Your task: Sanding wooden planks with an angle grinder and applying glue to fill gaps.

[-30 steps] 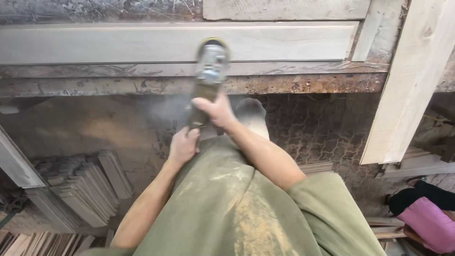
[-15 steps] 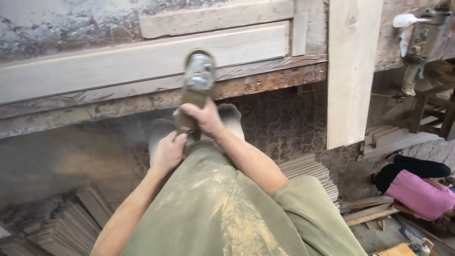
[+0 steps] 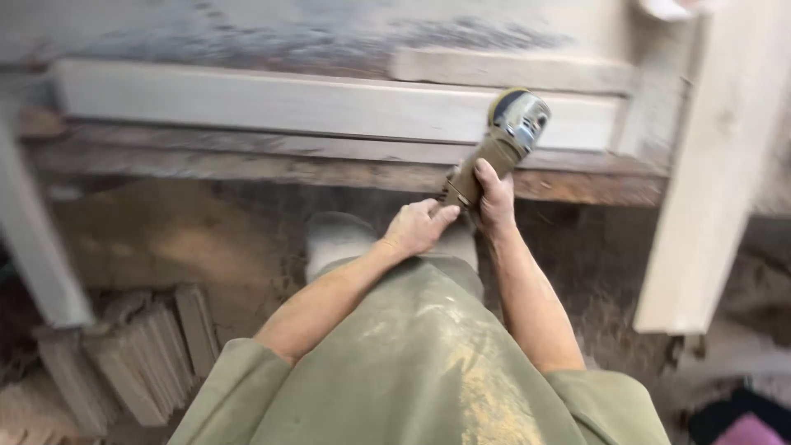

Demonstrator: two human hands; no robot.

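At the front edge of the workbench (image 3: 247,161), a hand-held angle grinder (image 3: 504,140) is laid with its disc end against the pale wooden board (image 3: 288,103) that runs left to right across the bench. The tool's long axis slants up and to the right, from the grip near the body to the metal head (image 3: 521,117) over the right-hand part of the board. The right hand (image 3: 494,198) is wrapped around the grinder's body, fingers curled tight on it, just below the head. The left hand (image 3: 416,227) sits lower and to the left, its fingertips (image 3: 445,214) touching the tail end of the tool; whether it truly clasps the tail or only steadies it I cannot tell (the view is smeared by motion). So the right hand is the nearer one to the working end, and the board lies up and ahead of both.

To the left the board stretches a long way free of anything on it. To the right room is short: an upright wooden post (image 3: 709,189) leans across just beyond the board's end, near the grinder head. Below the bench lie stacked wooden slats (image 3: 136,363) at lower left, well apart from the hands, and a dusty green apron (image 3: 412,371) covers the person's front
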